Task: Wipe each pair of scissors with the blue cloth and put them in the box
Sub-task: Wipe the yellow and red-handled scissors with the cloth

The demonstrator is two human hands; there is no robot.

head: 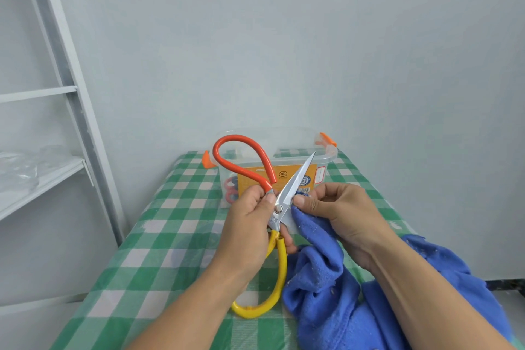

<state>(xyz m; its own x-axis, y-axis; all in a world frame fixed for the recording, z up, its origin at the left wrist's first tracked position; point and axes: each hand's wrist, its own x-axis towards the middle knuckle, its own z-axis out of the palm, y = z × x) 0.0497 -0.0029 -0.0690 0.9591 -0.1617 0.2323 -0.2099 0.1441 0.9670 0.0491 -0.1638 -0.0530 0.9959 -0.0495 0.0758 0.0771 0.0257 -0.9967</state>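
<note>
Scissors (279, 209) gripped by left hand (250, 224), right hand (341, 213) pinching blue cloth (321, 287) on blade (298, 176).

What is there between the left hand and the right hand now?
In the head view, the open scissors are between the left hand and the right hand, whose fingers press the blue cloth onto a blade.
</note>
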